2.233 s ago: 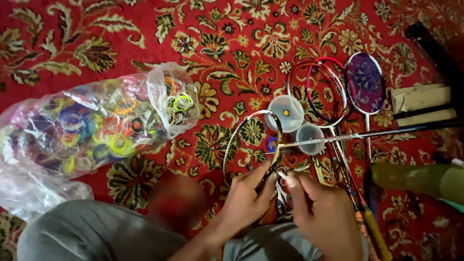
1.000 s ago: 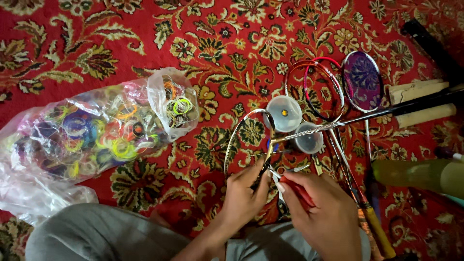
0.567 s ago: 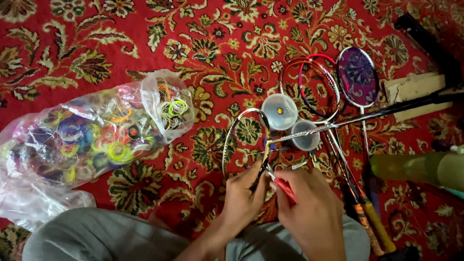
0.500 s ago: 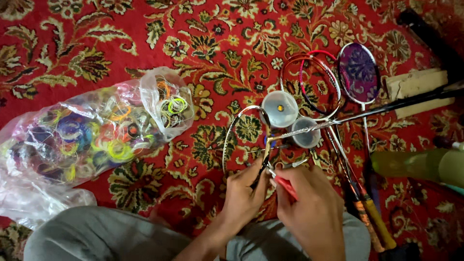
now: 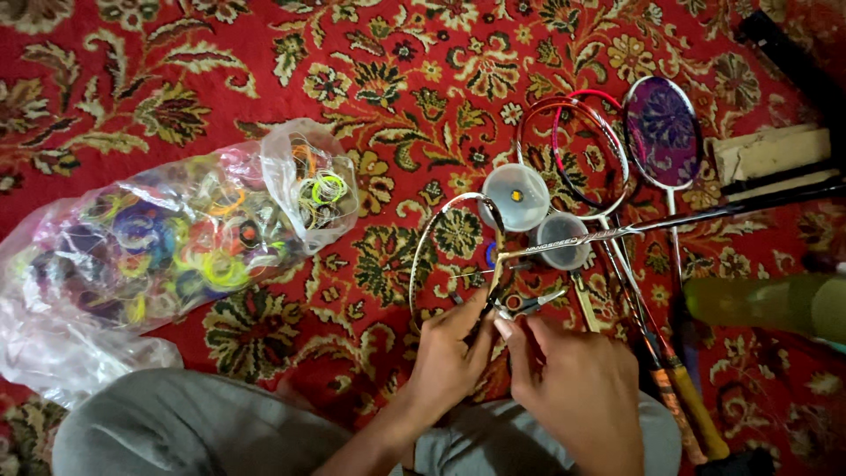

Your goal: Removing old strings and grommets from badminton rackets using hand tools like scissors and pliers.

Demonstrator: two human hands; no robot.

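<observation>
While pinching the lower rim of an unstrung racket frame (image 5: pixel 445 256) over the red carpet (image 5: pixel 264 53), left hand (image 5: pixel 448 357) and right hand (image 5: pixel 577 397) closed together; pliers (image 5: pixel 529 304) just beyond, plastic cups (image 5: pixel 515 196) farther, bag of string coils (image 5: pixel 167 251) leftward

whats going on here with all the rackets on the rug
A person sits on a red patterned carpet, both hands on the lower rim of an unstrung pale racket frame. The left hand grips the rim; the right hand pinches something small beside it, too hidden to name. Small pliers lie just beyond the fingers. More rackets, two clear round tubs and a clear bag of coloured string coils lie around.
</observation>
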